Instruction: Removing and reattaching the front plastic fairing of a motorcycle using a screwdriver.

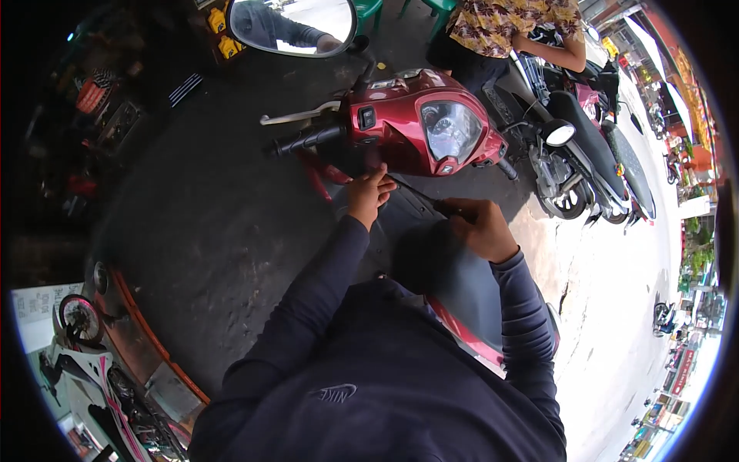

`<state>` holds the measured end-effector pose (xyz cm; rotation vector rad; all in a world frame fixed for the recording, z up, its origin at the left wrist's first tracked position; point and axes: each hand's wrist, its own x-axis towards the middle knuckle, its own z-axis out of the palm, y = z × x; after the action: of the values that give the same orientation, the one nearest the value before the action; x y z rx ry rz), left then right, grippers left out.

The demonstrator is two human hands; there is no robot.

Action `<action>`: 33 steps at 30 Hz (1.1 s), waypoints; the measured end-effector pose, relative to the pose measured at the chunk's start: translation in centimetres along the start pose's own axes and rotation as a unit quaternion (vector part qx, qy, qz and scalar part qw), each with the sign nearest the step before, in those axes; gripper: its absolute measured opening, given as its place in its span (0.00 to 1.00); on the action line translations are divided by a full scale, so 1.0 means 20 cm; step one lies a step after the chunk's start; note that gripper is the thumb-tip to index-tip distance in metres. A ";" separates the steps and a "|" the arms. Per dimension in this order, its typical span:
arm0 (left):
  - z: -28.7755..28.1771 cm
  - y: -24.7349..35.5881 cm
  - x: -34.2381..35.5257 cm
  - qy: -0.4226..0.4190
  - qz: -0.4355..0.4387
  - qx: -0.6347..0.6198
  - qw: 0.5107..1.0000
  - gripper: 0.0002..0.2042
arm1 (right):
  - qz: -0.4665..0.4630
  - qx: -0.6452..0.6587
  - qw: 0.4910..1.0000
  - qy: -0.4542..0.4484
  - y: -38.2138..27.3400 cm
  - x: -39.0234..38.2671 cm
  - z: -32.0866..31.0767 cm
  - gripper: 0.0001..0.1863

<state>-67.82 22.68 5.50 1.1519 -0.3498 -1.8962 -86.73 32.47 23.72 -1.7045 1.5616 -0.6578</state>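
Standing at far left, a white bike (96, 369) with pink trim borders a dark floor (192, 254). A mirror (296, 25) juts in at the top, above a silver lever (300, 114) and a black handlebar (308, 141). Nearer the center, a dark-sleeved person's left grip (371, 196) reaches a red scooter (392, 123), fingers partly curled and one extended toward its body; whether they pinch anything cannot be told. The scooter is directly before the person, its clear dash (453, 131) facing up. A slim dark tool (416, 195) slants between the hands, its lower end wrapped by the closed right grip (486, 231), above a black seat (443, 269). At upper right, another person (504, 27) in a patterned shirt is beside a parked motorbike (589, 138), near sunlit pavement (616, 300).
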 end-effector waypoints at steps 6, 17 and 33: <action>-0.13 0.22 0.03 0.005 0.364 0.473 0.802 0.13 | -0.104 -0.242 0.958 -0.111 -0.17 0.38 -0.25 0.16; -0.24 0.14 0.16 0.028 0.577 0.555 0.598 0.10 | -0.346 -0.621 0.694 -0.115 -0.44 0.42 -0.11 0.08; -0.25 0.07 0.10 0.063 0.538 0.635 0.551 0.31 | 0.287 -0.158 0.922 -0.204 -0.34 0.50 -0.29 0.13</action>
<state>-63.32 21.15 2.49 1.2921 -2.0122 -0.1752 -85.79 21.75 31.59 -1.3643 1.7894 0.2473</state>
